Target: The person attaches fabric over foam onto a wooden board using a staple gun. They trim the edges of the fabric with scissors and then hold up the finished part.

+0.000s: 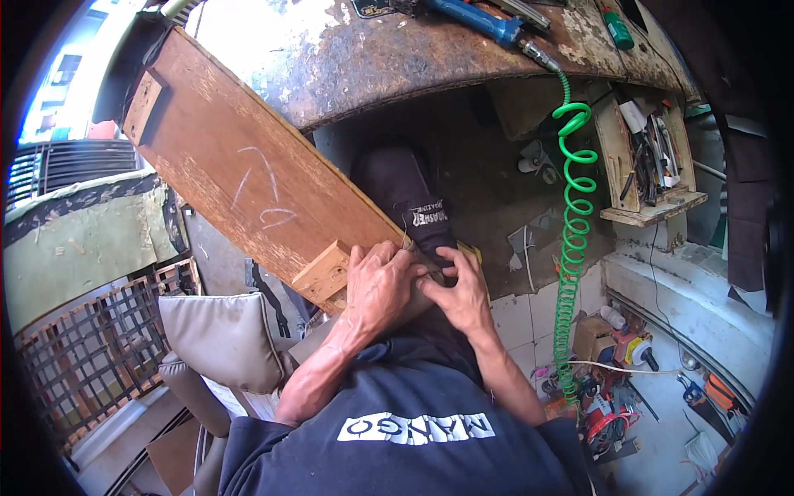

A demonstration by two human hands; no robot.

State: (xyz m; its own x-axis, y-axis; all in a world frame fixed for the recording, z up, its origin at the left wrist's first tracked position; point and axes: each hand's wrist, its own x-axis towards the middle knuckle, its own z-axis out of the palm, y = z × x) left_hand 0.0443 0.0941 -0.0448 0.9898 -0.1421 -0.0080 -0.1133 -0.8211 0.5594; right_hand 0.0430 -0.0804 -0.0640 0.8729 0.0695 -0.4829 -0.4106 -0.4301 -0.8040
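Note:
A long brown wooden panel [248, 165] slants from the upper left down to my lap, chalk marks on its face. One small wooden block [145, 106] is on its far end, another block [324, 271] on its near end. My left hand [379, 279] is closed at the panel's near corner, beside the near block, fingers bent over the edge. Just to the right, my right hand [460, 289] has its thumb and fingers curled in toward the left fingertips. Whatever lies between the fingertips is too small and too covered to name.
A worn workbench [356, 62] curves across the top with a blue air tool [480, 21]. Its green coiled hose [571, 240] hangs down at the right. A wooden tool holder [653, 157] stands there too. A padded chair [223, 339] is at left; tools clutter the lower-right floor.

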